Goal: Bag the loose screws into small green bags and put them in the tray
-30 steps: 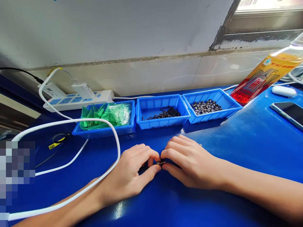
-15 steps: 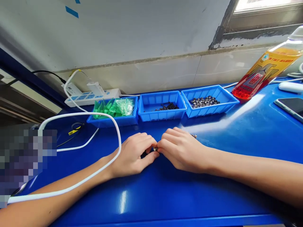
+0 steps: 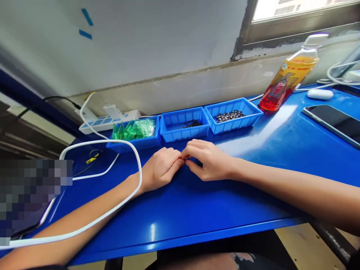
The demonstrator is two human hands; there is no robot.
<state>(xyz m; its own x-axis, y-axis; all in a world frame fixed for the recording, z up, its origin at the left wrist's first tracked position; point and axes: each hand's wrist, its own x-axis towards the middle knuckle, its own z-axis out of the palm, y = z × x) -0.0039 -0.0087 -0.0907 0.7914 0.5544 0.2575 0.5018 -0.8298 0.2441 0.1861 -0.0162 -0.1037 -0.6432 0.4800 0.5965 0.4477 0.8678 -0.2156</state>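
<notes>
While the left hand [image 3: 161,170] and right hand [image 3: 210,159] meet, both curled, behind the worktop's front edge [image 3: 197,236], any grip hidden, this fingertip step seemingly calls next for steadiness.

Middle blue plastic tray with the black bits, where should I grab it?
Probably grip that tray by its front wall, from the near side: the rim stands free there, while the left blue plastic tray and right blue plastic tray crowd its ends.

Beyond the right hand [image 3: 210,159], a bright window [image 3: 281,9] puts glare on the tabletop [image 3: 261,131]; leftward, the power strip [image 3: 97,127] blurs.
</notes>
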